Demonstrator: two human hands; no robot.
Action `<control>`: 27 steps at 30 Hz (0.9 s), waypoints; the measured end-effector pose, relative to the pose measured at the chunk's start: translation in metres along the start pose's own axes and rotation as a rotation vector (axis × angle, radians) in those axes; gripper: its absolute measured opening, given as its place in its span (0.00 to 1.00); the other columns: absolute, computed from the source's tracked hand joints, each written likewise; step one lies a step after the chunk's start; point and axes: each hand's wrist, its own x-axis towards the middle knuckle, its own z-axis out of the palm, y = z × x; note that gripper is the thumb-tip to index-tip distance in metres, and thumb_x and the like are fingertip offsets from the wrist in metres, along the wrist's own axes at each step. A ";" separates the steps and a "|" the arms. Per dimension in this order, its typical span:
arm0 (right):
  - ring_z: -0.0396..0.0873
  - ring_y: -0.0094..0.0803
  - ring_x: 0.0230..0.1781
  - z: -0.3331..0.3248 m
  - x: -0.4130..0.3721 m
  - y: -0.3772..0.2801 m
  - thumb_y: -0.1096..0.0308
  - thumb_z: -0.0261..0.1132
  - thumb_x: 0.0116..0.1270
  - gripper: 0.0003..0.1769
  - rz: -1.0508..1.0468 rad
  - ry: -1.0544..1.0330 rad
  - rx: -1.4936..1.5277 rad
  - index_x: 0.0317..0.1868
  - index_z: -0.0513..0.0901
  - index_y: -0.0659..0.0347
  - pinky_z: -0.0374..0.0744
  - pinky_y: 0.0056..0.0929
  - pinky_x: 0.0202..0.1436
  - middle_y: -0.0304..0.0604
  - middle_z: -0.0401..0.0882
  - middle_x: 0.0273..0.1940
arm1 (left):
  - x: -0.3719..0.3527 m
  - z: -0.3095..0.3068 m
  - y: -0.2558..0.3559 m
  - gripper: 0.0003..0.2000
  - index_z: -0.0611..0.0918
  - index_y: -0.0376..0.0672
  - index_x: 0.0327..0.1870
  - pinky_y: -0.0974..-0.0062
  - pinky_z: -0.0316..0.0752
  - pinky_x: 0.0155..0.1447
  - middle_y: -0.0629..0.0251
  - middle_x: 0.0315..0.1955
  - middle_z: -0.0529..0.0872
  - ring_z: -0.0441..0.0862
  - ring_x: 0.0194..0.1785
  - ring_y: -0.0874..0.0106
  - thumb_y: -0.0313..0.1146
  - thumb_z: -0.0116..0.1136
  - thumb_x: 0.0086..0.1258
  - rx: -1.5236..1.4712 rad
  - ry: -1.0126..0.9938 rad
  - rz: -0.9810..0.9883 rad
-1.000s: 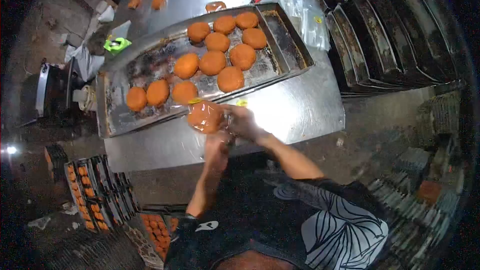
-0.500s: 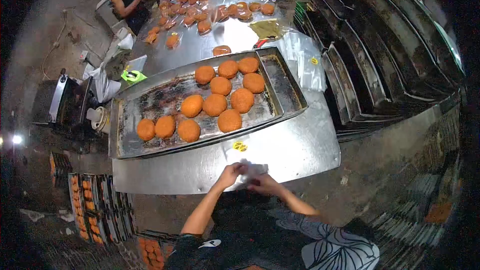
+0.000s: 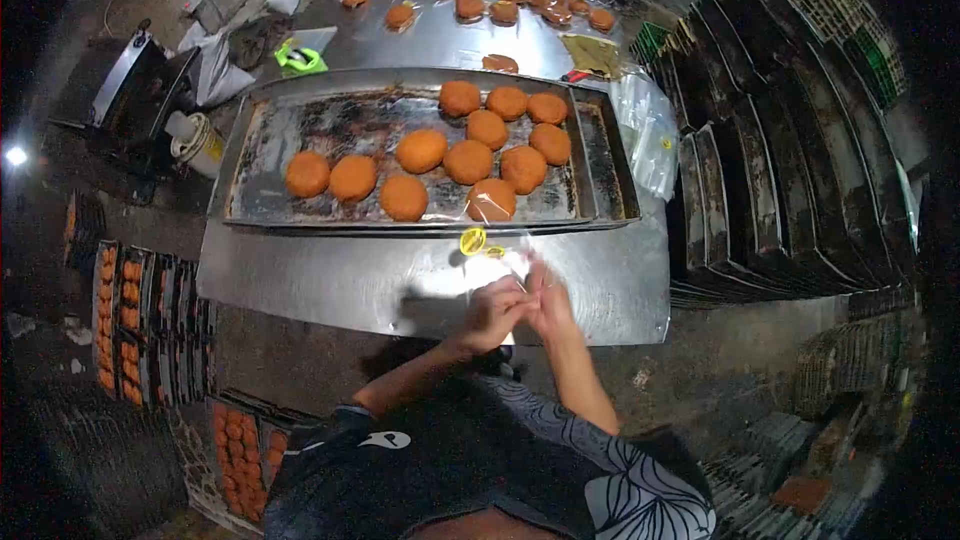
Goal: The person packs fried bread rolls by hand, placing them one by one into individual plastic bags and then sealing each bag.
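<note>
Hands meet at near edge of desk: left hand and right hand both pinch an empty clear bag. Bagged bun held a second ago is gone; bag lies just near of the tray of buns.

Between your left hand and your right hand you pinch a thin bag of clear, glossy plastic film. Under your hands the table is smooth, shining metal. Just beyond them the tray is duller metal with rough, dark burnt patches. The buns on it look matt and crumbly. Right of your right hand, the stacked trays are dark, matt metal.
</note>
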 end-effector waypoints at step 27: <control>0.63 0.33 0.56 0.151 0.122 0.140 0.72 0.67 0.50 0.38 -0.621 0.471 -1.162 0.59 0.56 0.66 0.62 0.30 0.60 0.51 0.65 0.54 | 0.010 -0.152 -0.074 0.21 0.62 0.33 0.56 0.62 0.66 0.54 0.51 0.49 0.70 0.71 0.51 0.58 0.39 0.36 0.68 -0.765 0.188 -0.028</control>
